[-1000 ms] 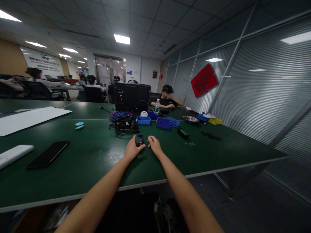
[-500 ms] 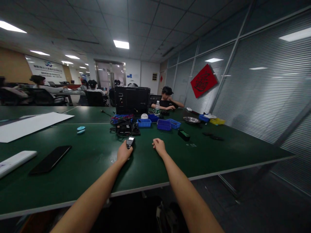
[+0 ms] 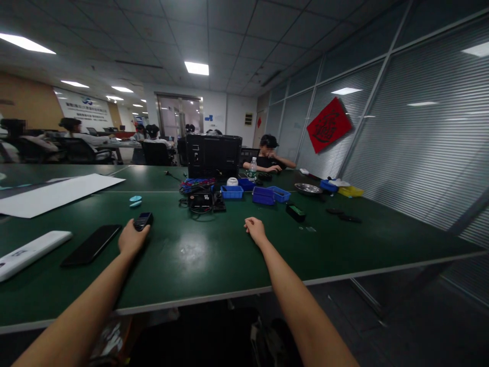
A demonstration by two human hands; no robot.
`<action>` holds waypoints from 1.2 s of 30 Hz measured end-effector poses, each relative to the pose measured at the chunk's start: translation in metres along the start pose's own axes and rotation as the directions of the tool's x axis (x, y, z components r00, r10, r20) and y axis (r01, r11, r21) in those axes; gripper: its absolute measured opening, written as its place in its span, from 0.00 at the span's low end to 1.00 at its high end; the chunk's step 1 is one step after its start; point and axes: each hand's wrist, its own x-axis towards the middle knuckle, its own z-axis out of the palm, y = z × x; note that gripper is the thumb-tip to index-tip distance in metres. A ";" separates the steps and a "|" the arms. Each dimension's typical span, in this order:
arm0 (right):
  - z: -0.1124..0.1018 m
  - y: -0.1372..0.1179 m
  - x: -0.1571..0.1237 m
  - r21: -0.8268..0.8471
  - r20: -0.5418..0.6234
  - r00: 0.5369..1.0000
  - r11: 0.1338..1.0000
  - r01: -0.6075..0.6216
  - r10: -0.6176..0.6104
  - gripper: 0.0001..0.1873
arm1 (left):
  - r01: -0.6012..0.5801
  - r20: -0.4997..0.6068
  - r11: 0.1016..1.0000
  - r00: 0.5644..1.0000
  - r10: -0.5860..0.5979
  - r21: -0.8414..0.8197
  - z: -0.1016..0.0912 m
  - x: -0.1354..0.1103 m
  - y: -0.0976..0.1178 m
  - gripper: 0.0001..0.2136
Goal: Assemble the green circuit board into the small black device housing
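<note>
While the fingers of my left hand (image 3: 132,239) are clamped on both sides of a dark handheld device (image 3: 143,219), those of my right hand (image 3: 255,230) curl loosely above the green table (image 3: 214,275); no object shows in them, and from my remote view I cannot tell whether the tips meet. The device is at the left part of the table, just right of the far end of a black slab (image 3: 91,245); I cannot tell whether its underside touches the surface. Progress, as I judge it, is partial: the grasp is complete, the release is not, and no share for the right hand is evident. Beyond the device lie two pale-blue pieces (image 3: 135,201), near but apart from it. Farther outward, a white bar (image 3: 34,252) lies left of the slab, and blue trays (image 3: 232,192) stand before a black monitor (image 3: 214,155), well apart from the device and, by my reading, uninvolved.
</note>
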 end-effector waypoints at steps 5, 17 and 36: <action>-0.001 -0.001 0.000 0.008 0.005 1.000 1.000 -0.023 0.023 0.10 | 0.089 -0.054 0.996 0.994 -0.090 -0.011 -0.004 0.005 -0.006 0.40; -0.001 -0.003 0.000 -0.039 0.012 1.000 0.999 -0.019 0.020 0.10 | 0.037 0.075 0.999 0.996 -0.039 0.032 0.007 -0.005 0.007 0.28; 0.000 -0.006 -0.002 -0.045 0.020 0.999 0.999 -0.025 0.026 0.09 | -0.327 0.254 0.926 0.894 0.368 -0.191 0.092 -0.122 0.147 0.19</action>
